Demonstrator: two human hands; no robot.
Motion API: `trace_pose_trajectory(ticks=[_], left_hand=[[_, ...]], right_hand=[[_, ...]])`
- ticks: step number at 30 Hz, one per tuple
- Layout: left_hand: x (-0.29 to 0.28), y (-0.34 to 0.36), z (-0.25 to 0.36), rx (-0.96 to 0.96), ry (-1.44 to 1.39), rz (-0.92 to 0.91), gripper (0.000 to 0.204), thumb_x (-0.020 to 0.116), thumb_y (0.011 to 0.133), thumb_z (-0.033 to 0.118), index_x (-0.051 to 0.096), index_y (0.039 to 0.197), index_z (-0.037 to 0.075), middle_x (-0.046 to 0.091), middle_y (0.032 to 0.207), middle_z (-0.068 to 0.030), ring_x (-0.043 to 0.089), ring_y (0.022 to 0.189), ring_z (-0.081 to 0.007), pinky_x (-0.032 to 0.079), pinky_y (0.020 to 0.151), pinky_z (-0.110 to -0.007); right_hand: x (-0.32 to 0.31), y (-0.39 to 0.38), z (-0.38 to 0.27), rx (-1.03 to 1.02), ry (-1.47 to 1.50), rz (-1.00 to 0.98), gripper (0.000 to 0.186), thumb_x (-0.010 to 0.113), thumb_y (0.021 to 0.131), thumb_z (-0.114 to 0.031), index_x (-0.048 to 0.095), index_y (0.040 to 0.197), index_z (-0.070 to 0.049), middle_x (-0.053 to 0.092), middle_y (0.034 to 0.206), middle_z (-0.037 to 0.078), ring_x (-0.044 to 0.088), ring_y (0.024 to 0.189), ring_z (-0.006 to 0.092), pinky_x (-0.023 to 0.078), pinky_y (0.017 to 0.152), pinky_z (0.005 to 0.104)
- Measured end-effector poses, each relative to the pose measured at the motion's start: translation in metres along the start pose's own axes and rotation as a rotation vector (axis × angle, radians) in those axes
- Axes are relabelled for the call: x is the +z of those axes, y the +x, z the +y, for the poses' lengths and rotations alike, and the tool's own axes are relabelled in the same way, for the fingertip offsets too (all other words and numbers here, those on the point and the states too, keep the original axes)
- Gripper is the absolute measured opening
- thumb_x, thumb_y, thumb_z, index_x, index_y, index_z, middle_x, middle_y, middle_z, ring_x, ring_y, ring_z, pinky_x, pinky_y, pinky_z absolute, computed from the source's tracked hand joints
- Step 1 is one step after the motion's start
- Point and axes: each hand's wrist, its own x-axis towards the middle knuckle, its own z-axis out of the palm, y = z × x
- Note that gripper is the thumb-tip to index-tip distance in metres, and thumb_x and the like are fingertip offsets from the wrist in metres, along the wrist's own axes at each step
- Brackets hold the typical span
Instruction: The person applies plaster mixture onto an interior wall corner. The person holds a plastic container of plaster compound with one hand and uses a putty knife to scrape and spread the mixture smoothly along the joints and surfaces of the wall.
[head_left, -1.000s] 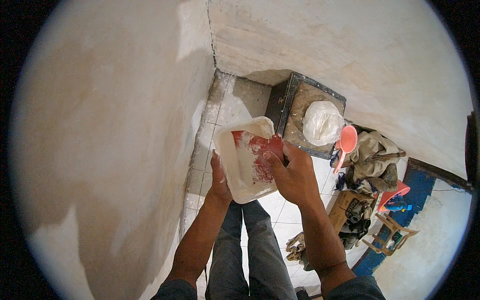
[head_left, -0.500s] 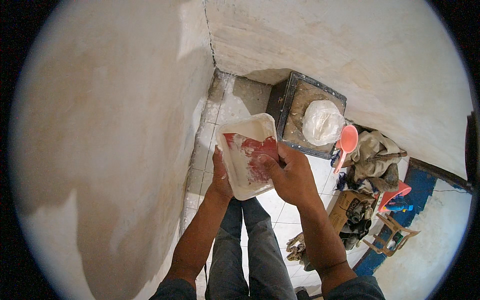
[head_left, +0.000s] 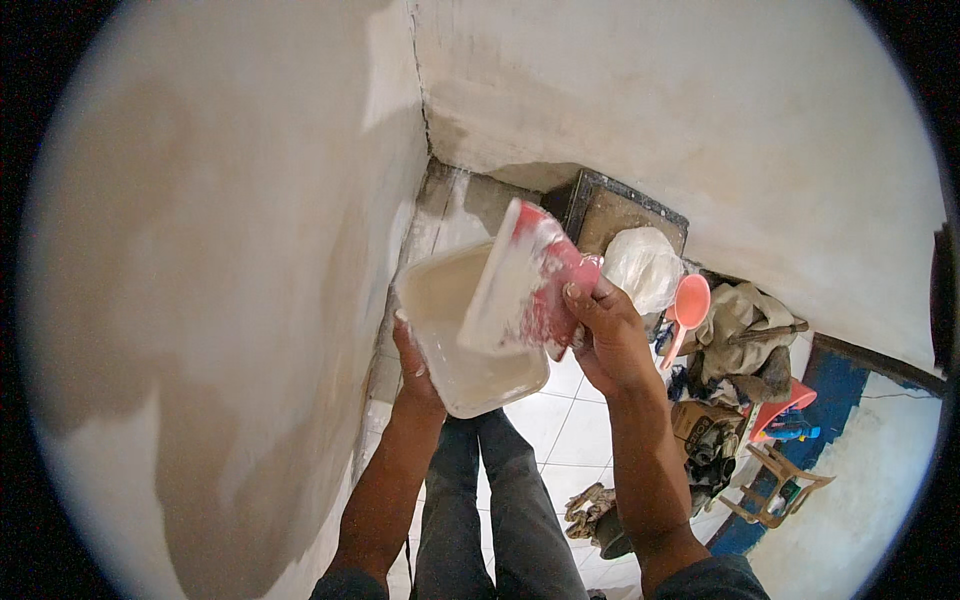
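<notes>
My left hand (head_left: 414,362) grips the left side of a white rectangular tub (head_left: 480,390) holding smooth off-white paste. My right hand (head_left: 610,335) holds a red flat scraper (head_left: 555,288), heavily smeared with white paste, raised and tilted over the tub's right part. The scraper hides part of the tub's interior. Right of and behind the scraper, a crumpled clear plastic bag (head_left: 650,262) lies on a dark square box (head_left: 617,200), with a pink scoop (head_left: 692,300) beside it.
Plastered walls (head_left: 200,250) meet in a corner ahead. At right lie a bunched cloth (head_left: 742,325), a cardboard box (head_left: 693,420), a pink container (head_left: 773,408), a blue bottle (head_left: 790,432) and a wooden frame (head_left: 775,488). My legs stand on white floor tiles (head_left: 543,430).
My right hand has lifted the scraper out of the tub and swung it up to the right, tilting it. The tub has shifted left and slightly down with my left hand.
</notes>
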Motion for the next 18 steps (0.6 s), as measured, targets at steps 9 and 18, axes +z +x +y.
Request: trace_pose_trajectory(ticks=[9, 18], left_hand=[[0.002, -0.008, 0.019, 0.189, 0.133, 0.236, 0.087, 0.05, 0.076, 0.074, 0.038, 0.138, 0.014, 0.046, 0.136, -0.0115, 0.05, 0.118, -0.031, 0.046, 0.095, -0.051], [-0.042, -0.028, 0.014, 0.23, 0.097, 0.225, 0.085, 0.05, 0.08, 0.07, 0.035, 0.14, 0.011, 0.044, 0.136, -0.0097, 0.043, 0.124, -0.0256, 0.041, 0.101, -0.043]], right_hand=[[0.024, 0.121, -0.004, -0.074, 0.257, 0.054, 0.025, 0.056, 0.089, -0.01, 0.054, 0.113, -0.001, 0.061, 0.101, 0.008, 0.058, 0.087, 0.017, 0.05, 0.075, 0.032], [0.065, 0.21, -0.027, -0.097, 0.374, 0.088, 0.005, 0.053, 0.087, -0.002, 0.057, 0.087, -0.003, 0.058, 0.08, 0.006, 0.056, 0.072, 0.0148, 0.05, 0.062, 0.0258]])
